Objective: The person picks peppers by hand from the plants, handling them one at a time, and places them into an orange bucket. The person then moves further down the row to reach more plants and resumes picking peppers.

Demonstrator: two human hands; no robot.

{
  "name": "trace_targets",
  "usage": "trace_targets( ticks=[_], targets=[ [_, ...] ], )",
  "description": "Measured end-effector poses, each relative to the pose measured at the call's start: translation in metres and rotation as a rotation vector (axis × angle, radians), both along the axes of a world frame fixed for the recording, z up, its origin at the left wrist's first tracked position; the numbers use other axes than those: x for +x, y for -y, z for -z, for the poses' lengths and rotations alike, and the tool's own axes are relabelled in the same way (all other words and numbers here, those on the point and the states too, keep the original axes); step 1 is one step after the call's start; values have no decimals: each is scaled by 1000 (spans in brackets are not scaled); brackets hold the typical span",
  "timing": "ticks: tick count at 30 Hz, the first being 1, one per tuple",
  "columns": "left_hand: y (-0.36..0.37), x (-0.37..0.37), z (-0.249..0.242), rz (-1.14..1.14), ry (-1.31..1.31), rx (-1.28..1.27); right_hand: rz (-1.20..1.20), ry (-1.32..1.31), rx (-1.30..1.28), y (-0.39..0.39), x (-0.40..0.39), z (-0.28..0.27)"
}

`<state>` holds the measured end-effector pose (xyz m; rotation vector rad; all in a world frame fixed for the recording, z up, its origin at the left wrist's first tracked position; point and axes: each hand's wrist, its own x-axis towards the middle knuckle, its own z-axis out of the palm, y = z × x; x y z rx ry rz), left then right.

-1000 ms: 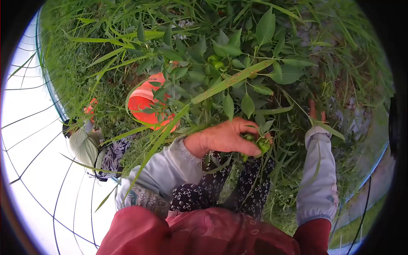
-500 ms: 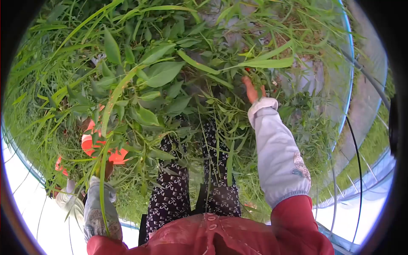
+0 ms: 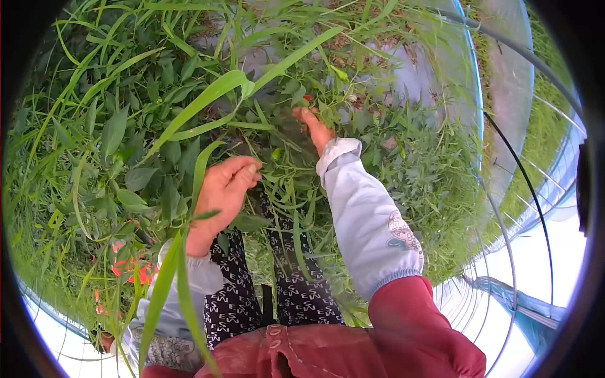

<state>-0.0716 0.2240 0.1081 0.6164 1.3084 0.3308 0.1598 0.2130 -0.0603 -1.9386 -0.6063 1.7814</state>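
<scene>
My left hand [image 3: 224, 198] is raised over the foliage in front of my legs, its fingers curled together with the thumb against them. Whatever it may hold is too small to make out. Farther forward, my right hand [image 3: 313, 128] reaches into a leafy plant [image 3: 337, 104], its fingers partly hidden by leaves. A small red fruit [image 3: 307, 98] shows just beyond its fingertips; whether they touch it cannot be told. A pale green pepper [image 3: 340, 73] hangs beyond that hand. Another green fruit [image 3: 275, 154] shows between the two hands.
Long grass blades [image 3: 208, 113] cross the view near my left arm. An orange-red container [image 3: 135, 268] lies behind leaves at the lower left. Grey ground sheeting [image 3: 413, 72] shows ahead. A curved pipe [image 3: 529, 57] and translucent sheeting [image 3: 504, 94] stand at the right.
My left hand has come up from beside the orange-red container to the middle, fingers now curled. My right hand remains among the leaves while the view has shifted to the right.
</scene>
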Motion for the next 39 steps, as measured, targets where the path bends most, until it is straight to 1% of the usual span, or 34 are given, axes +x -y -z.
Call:
trace_targets(
  ticks=[1,2,3,5,6,7,9,10,11,13,14,15,17,18,19,20,21,22,23,24,25,26,27,29,30,31,32,33,35,36,37,38,39],
  targets=[
    [-6,9,35,122,-174,197,9,30,21,-2,-3,3],
    [-11,16,68,385,-244,318,138,-87,51,1,-5,3],
    [-14,21,89,649,-312,435,147,-85,58,1,-4,-5],
    [-22,38,99,1149,-239,374,94,0,49,-9,-4,-19],
    [-16,41,105,1258,-171,441,57,1,93,-1,3,-2],
    [-8,44,106,1262,-175,449,62,1,101,4,5,5],
    [0,48,103,1445,-71,541,133,-22,66,6,6,7],
    [4,49,101,1472,-77,562,140,-22,73,6,8,6],
    [6,50,96,1479,-81,568,134,-25,40,-2,7,-10],
    [12,52,86,1368,41,528,134,-29,12,-8,6,-18],
    [12,56,79,1442,45,535,96,-39,22,-7,6,-16],
    [15,56,76,1448,47,541,58,-47,32,-5,8,-11],
    [25,51,74,1522,-34,459,24,62,24,12,13,13],
    [30,41,74,1268,9,635,49,67,1,13,13,14],
    [34,34,75,1273,4,641,76,70,-22,14,12,14],
    [19,32,55,1322,-39,574,65,-2,58,3,7,-5],
    [11,30,43,1367,-81,502,69,-6,59,2,5,-8],
    [18,24,44,1380,-107,583,17,36,68,3,1,-12],
    [17,22,41,1387,-105,582,-34,79,77,5,0,-12],
    [14,20,37,1325,-56,514,-27,78,78,8,-1,-12],
    [10,18,33,1262,-12,447,-57,21,91,10,-3,-11],
    [4,14,29,1184,57,299,-89,-35,105,13,-3,-8],
    [-2,14,25,1188,56,299,-85,-36,106,17,-3,-5],
    [-15,15,20,1276,27,184,-145,43,159,22,-1,-4],
    [-8,11,25,1270,-127,351,-140,42,160,21,1,-5],
    [-11,9,28,1278,-126,349,-243,40,108,23,3,-7],
    [-17,8,30,1015,-157,265,-348,35,53,23,3,-12],
    [-26,9,33,749,-191,183,-344,29,53,22,3,-13],
    [-50,13,44,274,30,-122,-436,120,-66,22,1,-14],
    [-67,19,44,203,39,-44,-433,112,-72,28,-2,-12],
    [-83,27,45,133,49,34,-369,132,-31,35,-4,-7],
    [-95,36,53,188,-25,126,-304,152,9,43,-5,-1],
    [-106,43,62,241,-98,218,-302,149,4,52,-5,9]
  ],
)
